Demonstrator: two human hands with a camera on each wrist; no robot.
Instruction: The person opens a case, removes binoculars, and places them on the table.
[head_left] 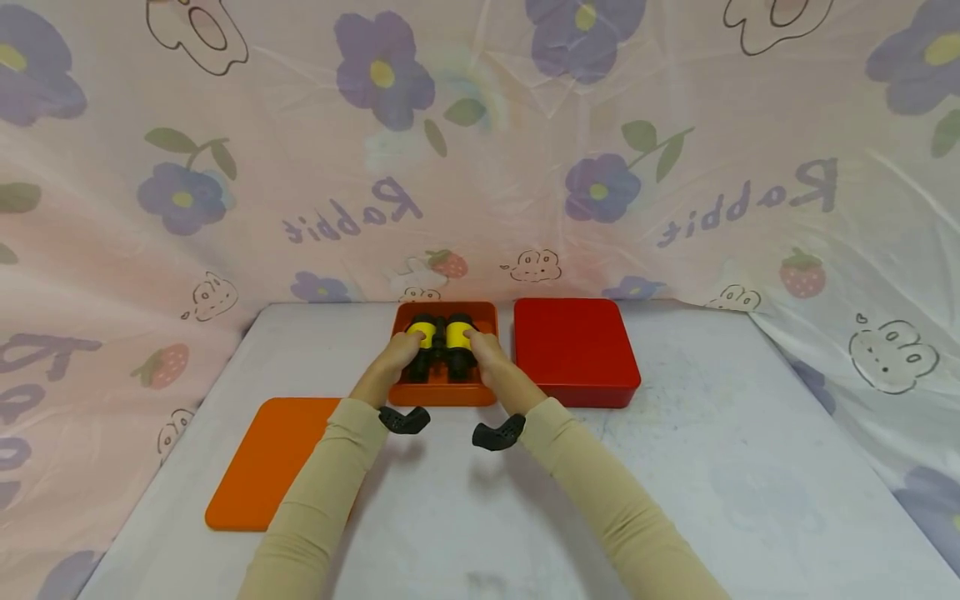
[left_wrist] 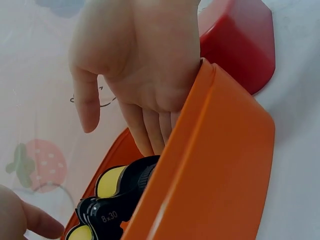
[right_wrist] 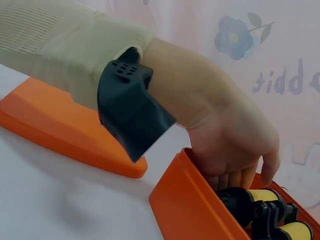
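Note:
Black binoculars (head_left: 439, 350) with yellow bands, marked 8x30, lie inside an orange box (head_left: 442, 395). My left hand (head_left: 396, 354) reaches into the box on the left side of the binoculars, its thumb close over a yellow band. On the other side, my right hand (head_left: 489, 354) has its straight fingers down between the wall and the binoculars. In the left wrist view, the right thumb (left_wrist: 87, 107) stands apart above the binoculars (left_wrist: 117, 197). The fingertips of both hands are partly hidden by the box and binoculars.
Right of the orange box stands a closed red box (head_left: 576, 346). A flat orange lid (head_left: 262, 462) lies at the front left, partly under my left sleeve. The white table (head_left: 720, 467) is bordered by a printed cloth (head_left: 487, 167) at the back and sides.

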